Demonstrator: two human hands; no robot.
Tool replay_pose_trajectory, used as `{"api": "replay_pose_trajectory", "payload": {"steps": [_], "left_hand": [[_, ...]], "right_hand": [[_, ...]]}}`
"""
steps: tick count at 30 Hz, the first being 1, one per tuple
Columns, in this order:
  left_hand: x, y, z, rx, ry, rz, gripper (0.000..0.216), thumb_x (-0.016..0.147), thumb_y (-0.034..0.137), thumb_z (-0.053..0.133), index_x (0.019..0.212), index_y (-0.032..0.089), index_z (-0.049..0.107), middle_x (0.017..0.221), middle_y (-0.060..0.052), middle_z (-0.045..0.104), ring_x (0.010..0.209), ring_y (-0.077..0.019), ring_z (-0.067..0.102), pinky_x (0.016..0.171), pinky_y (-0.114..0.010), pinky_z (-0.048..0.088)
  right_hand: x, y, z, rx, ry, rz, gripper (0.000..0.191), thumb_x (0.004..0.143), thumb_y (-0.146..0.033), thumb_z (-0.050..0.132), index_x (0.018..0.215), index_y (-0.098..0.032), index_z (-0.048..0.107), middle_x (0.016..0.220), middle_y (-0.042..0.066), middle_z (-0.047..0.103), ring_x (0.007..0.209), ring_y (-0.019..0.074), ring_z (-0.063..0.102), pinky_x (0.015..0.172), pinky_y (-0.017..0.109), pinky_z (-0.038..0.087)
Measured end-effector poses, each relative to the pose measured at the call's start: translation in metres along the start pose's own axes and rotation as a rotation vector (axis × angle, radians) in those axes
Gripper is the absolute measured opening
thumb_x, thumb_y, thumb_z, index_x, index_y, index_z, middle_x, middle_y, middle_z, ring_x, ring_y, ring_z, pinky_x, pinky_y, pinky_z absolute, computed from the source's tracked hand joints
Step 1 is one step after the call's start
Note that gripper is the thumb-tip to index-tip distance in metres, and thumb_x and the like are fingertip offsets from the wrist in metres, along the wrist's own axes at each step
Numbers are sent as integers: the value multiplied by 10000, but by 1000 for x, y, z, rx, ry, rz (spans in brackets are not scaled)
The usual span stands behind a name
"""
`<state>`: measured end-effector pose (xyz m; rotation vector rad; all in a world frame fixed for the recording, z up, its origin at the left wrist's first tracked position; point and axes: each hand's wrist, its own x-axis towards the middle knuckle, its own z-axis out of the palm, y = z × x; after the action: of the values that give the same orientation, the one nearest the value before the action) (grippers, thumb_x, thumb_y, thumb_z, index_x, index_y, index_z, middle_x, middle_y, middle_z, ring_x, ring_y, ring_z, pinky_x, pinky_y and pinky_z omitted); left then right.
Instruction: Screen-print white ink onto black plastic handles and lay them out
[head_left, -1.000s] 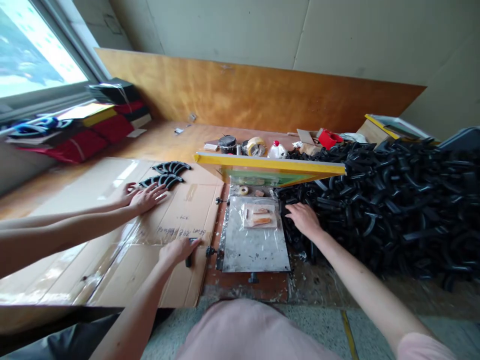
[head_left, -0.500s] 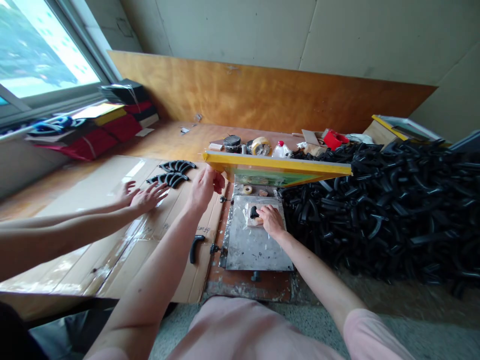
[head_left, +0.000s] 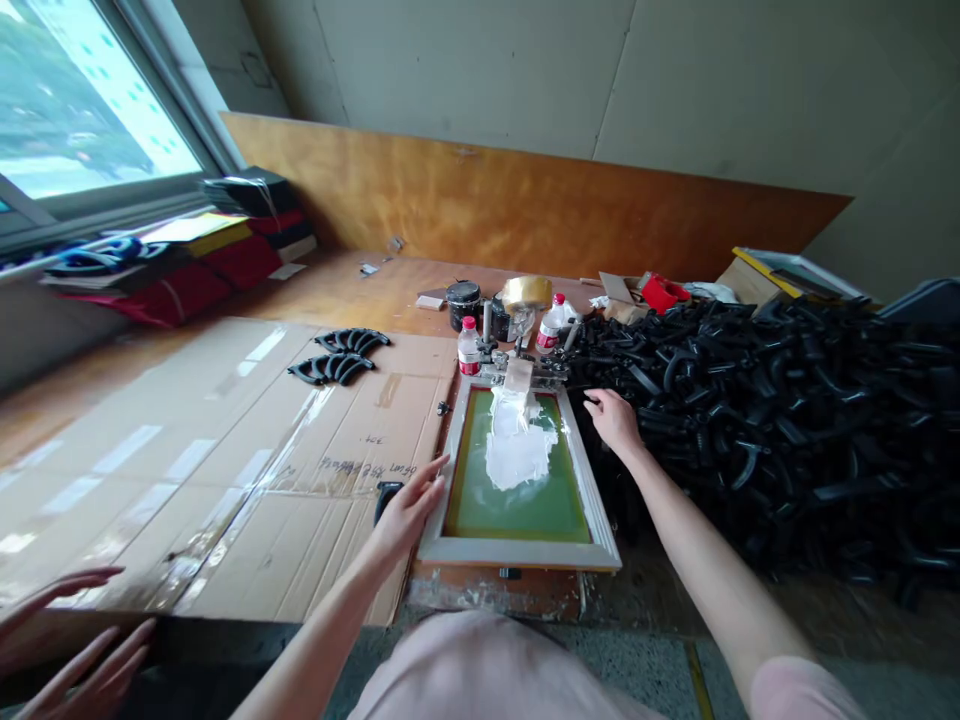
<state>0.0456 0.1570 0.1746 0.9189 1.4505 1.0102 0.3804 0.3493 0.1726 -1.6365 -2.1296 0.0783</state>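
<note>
A silkscreen frame (head_left: pixel 517 553) lies flat, with green mesh (head_left: pixel 517 515) inside its pale border. White paste (head_left: pixel 517 458) is spread over the upper middle of the mesh. At the far end a squeegee-like block (head_left: pixel 519 375) rests above the paste, by the metal clamp. My left hand (head_left: pixel 409 512) is at the frame's left edge, fingers extended and open; whether it touches is unclear. Beside it a black curved handle-like piece (head_left: pixel 386 497) lies on the cardboard, partly covered. My right hand (head_left: pixel 616 422) hovers right of the frame, fingers loosely apart, holding nothing visible.
A large heap of black curved pieces (head_left: pixel 750 440) fills the right side. Several such pieces (head_left: pixel 337 355) lie in rows on the cardboard (head_left: pixel 225 430). Two red-capped bottles, a tape roll (head_left: pixel 527 292) and a black tub (head_left: pixel 463 302) stand behind. A co-worker's hands (head_left: pixel 90 650) are lower left.
The raised frame has come down flat, hiding the metal plate and the black piece on it. My left hand moved toward me, my right hand off to the right. The co-worker's hands drew back.
</note>
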Motion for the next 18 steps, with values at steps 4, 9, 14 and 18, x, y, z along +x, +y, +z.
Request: {"api": "replay_pose_trajectory", "payload": {"steps": [4,9,14,18], "left_hand": [[16,-55,6,69,48,13,834,722,622,604,1418,202,419,675,22,588,589,-153,534,546,-233,389],[25,-76,6,81,34,-3,776,763,602,568,1387,160,442,763,-8,626,696,-178,590,614,-247,441],[27,-82,6,57,30,-32,760,770,608,552,1384,175,437,809,-24,650,726,-195,621,621,-261,466],[28,-86,7,44,35,-40,757,774,614,540,1383,177,433,829,-31,667,747,-203,639,638,-272,482]], "right_hand": [[40,-71,12,-26,23,-191,586,788,-258,677,1322,-123,477,1319,167,492,1205,298,454,966,420,435],[57,-125,38,-170,-170,-230,281,819,-148,616,1098,-147,590,1037,153,618,1042,287,514,843,386,458],[24,-108,46,-167,-332,-286,108,844,-133,544,912,-166,621,857,91,649,842,225,576,726,308,441],[-10,-92,29,-134,-366,-521,135,857,-91,495,849,-167,607,838,75,637,827,202,562,692,282,414]]}}
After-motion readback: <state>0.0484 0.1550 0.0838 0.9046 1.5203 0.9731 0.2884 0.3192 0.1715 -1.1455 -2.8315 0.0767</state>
